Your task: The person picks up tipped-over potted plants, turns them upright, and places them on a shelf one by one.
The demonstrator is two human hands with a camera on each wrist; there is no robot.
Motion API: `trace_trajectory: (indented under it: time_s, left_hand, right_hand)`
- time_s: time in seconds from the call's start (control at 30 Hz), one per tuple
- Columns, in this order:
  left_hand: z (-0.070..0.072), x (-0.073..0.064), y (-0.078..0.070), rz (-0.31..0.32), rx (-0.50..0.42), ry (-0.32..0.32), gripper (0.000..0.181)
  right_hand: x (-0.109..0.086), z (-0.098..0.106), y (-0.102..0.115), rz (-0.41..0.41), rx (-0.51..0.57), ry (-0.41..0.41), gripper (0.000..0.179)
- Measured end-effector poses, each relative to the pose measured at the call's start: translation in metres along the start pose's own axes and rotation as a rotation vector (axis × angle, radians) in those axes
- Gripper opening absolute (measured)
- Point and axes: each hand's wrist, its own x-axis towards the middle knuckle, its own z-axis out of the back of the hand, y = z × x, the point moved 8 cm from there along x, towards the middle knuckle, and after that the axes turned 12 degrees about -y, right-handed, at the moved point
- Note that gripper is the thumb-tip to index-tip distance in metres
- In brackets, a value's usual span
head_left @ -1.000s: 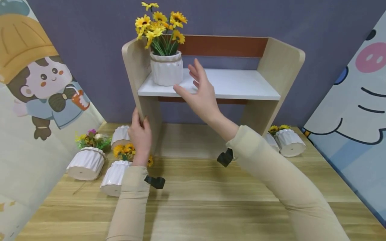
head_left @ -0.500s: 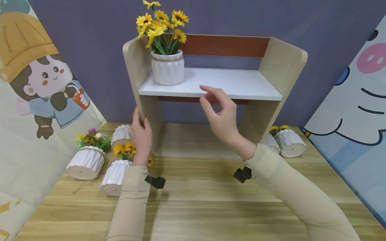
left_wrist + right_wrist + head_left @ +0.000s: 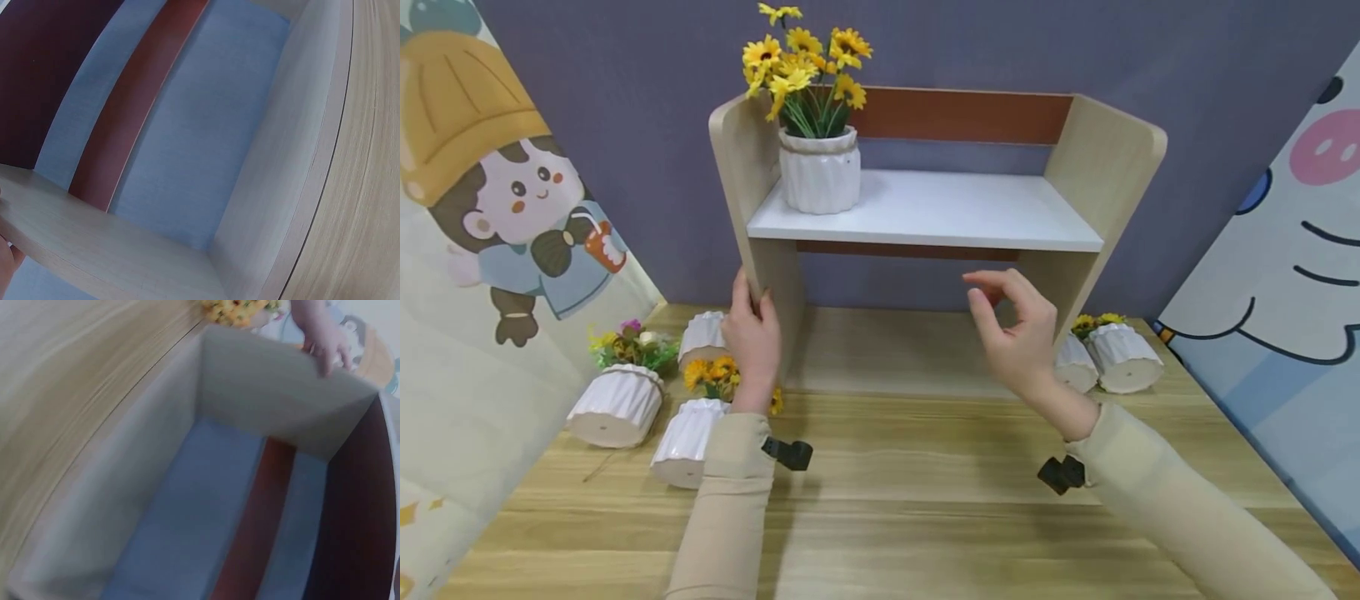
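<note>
A small wooden desk shelf with a white middle board stands at the back of the table. My left hand grips the front edge of its left side panel, thumb on the inner face. In front of the shelf's lower right part hovers my right hand, fingers loosely bent and nothing between them. A white ribbed flowerpot with yellow daisies stands upright at the left end of the white board.
Left of the shelf, several white flowerpots with artificial flowers lie tipped on the wooden table. More tipped pots lie beside its right panel. Behind is a grey-purple wall, with cartoon panels at both sides.
My right hand has drawn away from the daisy pot, moving right and down past the white board, its fingers bending. The left hand keeps its hold on the panel.
</note>
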Motion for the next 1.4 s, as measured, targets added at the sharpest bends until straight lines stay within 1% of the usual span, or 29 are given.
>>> trace_trajectory:
  time_s: [0.13, 0.23, 0.3, 0.4, 0.5, 0.57, 0.77, 0.87, 0.93, 1.0, 1.07, 1.13, 1.2, 1.27, 1.33, 1.4]
  left_hand:
    - [0.0, 0.0, 0.0, -0.004, -0.001, -0.003, 0.039]
    - [-0.001, 0.001, 0.001, -0.004, -0.004, -0.005, 0.039]
    - [-0.001, 0.001, 0.001, -0.005, -0.013, -0.004, 0.039]
    - [-0.002, 0.001, 0.0, -0.008, -0.023, -0.002, 0.039]
    - [-0.002, 0.001, 0.001, -0.004, -0.027, -0.004, 0.038]
    - [-0.001, 0.001, 0.001, -0.001, -0.026, -0.004, 0.038]
    - [-0.001, 0.001, 0.001, -0.003, -0.012, -0.004, 0.038]
    - [-0.002, 0.001, 0.002, -0.004, -0.005, -0.001, 0.038]
    - [-0.002, 0.0, 0.003, -0.003, 0.002, 0.0, 0.038]
    - [-0.003, 0.0, 0.003, -0.001, 0.003, 0.0, 0.038]
    - [-0.003, -0.001, 0.003, -0.003, 0.005, -0.001, 0.038]
    - [-0.004, -0.002, 0.003, -0.004, 0.004, -0.001, 0.038]
    - [-0.005, -0.002, 0.003, -0.004, -0.002, 0.001, 0.038]
    - [-0.005, -0.003, 0.003, -0.006, -0.005, 0.003, 0.038]
    - [-0.005, -0.004, 0.003, -0.005, -0.006, 0.005, 0.038]
    - [-0.005, -0.005, 0.004, -0.004, -0.007, 0.005, 0.038]
  right_hand:
    - [0.0, 0.019, 0.006, 0.002, -0.041, -0.033, 0.013]
    - [-0.001, 0.031, 0.006, 0.006, -0.064, -0.031, 0.015]
    - [-0.004, 0.042, -0.002, 0.015, -0.072, -0.041, 0.018]
    - [-0.01, 0.06, -0.021, 0.033, -0.101, -0.064, 0.021]
    - [-0.014, 0.078, -0.037, 0.049, -0.144, -0.104, 0.02]
    - [-0.014, 0.089, -0.041, 0.052, -0.173, -0.132, 0.02]
    - [-0.012, 0.111, -0.038, 0.044, -0.25, -0.231, 0.024]
    - [-0.016, 0.123, -0.051, 0.06, -0.301, -0.258, 0.025]
    - [-0.02, 0.13, -0.064, 0.067, -0.35, -0.244, 0.025]
    - [-0.025, 0.136, -0.078, 0.06, -0.411, -0.2, 0.024]
    - [-0.028, 0.139, -0.093, 0.007, -0.492, -0.125, 0.023]
    - [-0.033, 0.141, -0.109, -0.095, -0.581, -0.025, 0.023]
    - [-0.039, 0.141, -0.125, -0.219, -0.681, 0.102, 0.027]
    - [-0.046, 0.138, -0.14, -0.34, -0.749, 0.233, 0.035]
    - [-0.053, 0.134, -0.151, -0.411, -0.783, 0.354, 0.042]
    - [-0.059, 0.129, -0.16, -0.453, -0.793, 0.456, 0.048]
